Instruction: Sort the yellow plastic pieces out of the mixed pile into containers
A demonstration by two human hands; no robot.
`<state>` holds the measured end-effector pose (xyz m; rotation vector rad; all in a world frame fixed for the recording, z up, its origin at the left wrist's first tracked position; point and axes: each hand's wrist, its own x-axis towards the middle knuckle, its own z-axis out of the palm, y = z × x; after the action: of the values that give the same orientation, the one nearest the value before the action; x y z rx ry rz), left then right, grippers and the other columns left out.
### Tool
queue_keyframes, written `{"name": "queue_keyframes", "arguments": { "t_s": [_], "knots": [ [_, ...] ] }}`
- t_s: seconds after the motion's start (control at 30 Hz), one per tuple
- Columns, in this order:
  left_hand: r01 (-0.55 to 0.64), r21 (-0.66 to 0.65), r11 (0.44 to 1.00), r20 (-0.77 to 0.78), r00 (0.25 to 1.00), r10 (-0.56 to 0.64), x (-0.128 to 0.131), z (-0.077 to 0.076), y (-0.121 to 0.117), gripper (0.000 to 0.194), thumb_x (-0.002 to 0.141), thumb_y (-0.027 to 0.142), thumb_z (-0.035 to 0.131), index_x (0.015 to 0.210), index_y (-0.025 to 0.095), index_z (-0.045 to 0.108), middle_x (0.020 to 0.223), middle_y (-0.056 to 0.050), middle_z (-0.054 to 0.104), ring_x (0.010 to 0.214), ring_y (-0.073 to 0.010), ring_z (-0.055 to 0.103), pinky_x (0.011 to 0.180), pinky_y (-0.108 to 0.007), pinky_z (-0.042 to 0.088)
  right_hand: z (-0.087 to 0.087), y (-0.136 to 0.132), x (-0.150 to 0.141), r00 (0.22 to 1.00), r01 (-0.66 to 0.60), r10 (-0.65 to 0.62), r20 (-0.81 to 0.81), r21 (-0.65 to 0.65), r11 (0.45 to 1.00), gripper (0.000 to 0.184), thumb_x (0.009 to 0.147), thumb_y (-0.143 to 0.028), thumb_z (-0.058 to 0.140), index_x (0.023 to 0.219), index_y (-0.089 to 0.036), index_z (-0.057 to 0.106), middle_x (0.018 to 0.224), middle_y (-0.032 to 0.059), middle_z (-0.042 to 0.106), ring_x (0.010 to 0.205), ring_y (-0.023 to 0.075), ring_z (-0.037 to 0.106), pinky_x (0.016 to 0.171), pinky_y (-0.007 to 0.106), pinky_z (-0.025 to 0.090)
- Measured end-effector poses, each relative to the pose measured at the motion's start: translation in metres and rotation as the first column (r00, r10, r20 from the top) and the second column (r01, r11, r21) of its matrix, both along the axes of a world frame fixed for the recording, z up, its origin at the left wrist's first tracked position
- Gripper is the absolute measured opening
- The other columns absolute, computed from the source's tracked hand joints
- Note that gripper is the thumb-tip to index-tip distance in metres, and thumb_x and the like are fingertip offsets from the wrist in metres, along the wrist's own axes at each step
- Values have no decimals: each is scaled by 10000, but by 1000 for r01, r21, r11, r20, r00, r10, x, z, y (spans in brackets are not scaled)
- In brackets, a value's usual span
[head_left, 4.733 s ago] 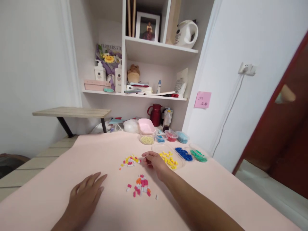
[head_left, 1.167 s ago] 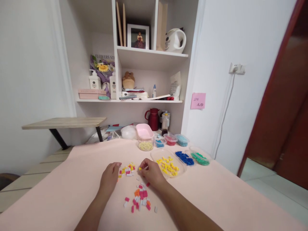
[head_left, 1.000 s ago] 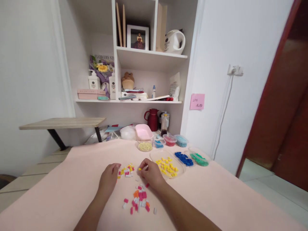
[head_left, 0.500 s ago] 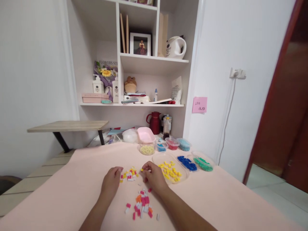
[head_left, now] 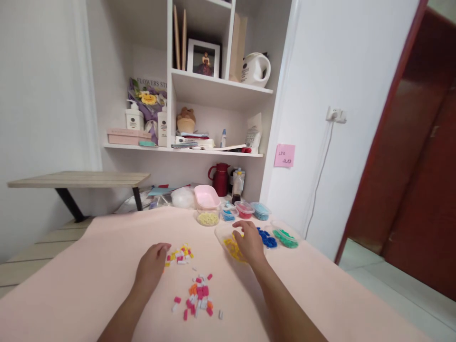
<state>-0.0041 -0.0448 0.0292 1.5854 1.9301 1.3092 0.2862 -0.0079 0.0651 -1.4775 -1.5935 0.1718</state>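
My left hand (head_left: 152,263) rests on its side on the pink tabletop, fingers loosely curved and apparently holding nothing. Just right of its fingertips lies a small pile of yellow, pink and white blocks (head_left: 181,255). An orange bit shows at its lower edge. My right hand (head_left: 251,243) hovers over a clear shallow tray (head_left: 220,232) of yellow blocks (head_left: 231,247) and hides part of them. Its thumb and forefinger are apart, with no block visible between them. Nearer to me lies a second pile of pink, white and orange blocks (head_left: 200,295).
Behind the tray are tubs of dark blue pieces (head_left: 268,238), green pieces (head_left: 286,239), pale yellow pieces (head_left: 208,218), red pieces (head_left: 244,211) and light blue pieces (head_left: 261,212). A pink basin (head_left: 206,197), red jug (head_left: 220,179) and bottle (head_left: 237,187) stand at the back.
My right hand has moved from the mixed pile, where it pinched a yellow block, right to the tray, and its fingers have parted. My left hand stays by the pile. The view has shifted.
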Motion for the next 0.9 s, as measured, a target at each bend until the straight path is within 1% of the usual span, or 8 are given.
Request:
{"name": "queue_keyframes", "arguments": {
  "t_s": [0.1,0.17,0.27,0.37,0.5,0.63,0.73,0.9],
  "knots": [
    [1,0,1000,1,1000,-1,0,-1,0,305,802,310,429,884,214,706,1037,-64,744,1028,-230,659,927,-347,480,-5,1,-2,996,39,-41,78,19,999,399,789,-176,547,1180,-223,613,1258,119,546,1129,282,543,916,400,419],
    [-3,3,1000,-2,1000,3,0,-2,0,296,802,304,434,871,218,709,1020,-54,748,1015,-222,663,916,-334,483,-8,-1,-13,992,-114,111,68,50,992,370,835,-159,491,1176,-219,620,1203,104,588,1075,244,576,909,360,437],
    [1,6,1000,-5,1000,-1,-1,-5,1,282,805,305,445,860,225,711,1012,-43,751,995,-217,667,898,-327,489,-13,-9,-37,896,-440,438,75,16,898,336,874,-114,426,1051,-228,688,1040,61,664,977,192,616,891,296,458],
    [14,9,1000,-17,1000,-13,-2,-7,3,271,807,300,453,854,229,711,1015,-40,750,983,-213,667,887,-324,492,-19,-20,-58,807,-570,577,126,-89,817,387,870,-88,446,1088,-274,705,1068,43,652,973,168,618,890,266,452],
    [24,6,1000,-42,999,-24,-3,-8,4,276,811,271,440,853,227,709,1018,-39,747,996,-204,662,901,-316,483,-24,-27,-70,743,-583,618,259,-203,787,408,861,-130,510,1153,-353,686,1143,24,621,1025,181,592,902,275,426],
    [21,-1,1000,-52,998,-21,-3,-7,3,297,819,262,419,863,223,711,1044,-49,740,1027,-213,651,911,-328,477,-23,-27,-73,706,-560,603,371,-229,796,379,871,-173,533,1160,-368,682,1138,24,641,1060,206,567,923,306,399],
    [18,-11,1000,-44,999,-19,-3,-5,1,306,819,266,418,882,214,713,1048,-61,739,1021,-224,655,898,-337,483,-20,-26,-74,724,-530,580,375,-237,814,328,895,-180,498,1107,-310,713,1114,43,665,1060,208,570,923,305,393],
    [14,-13,1000,-18,1000,-14,-1,-4,-1,301,823,286,423,880,214,710,1033,-55,743,1005,-222,661,893,-333,485,-16,-23,-71,799,-453,525,294,-281,846,277,862,-131,500,947,-230,743,1023,60,687,998,188,600,867,264,408]
  ]
}}
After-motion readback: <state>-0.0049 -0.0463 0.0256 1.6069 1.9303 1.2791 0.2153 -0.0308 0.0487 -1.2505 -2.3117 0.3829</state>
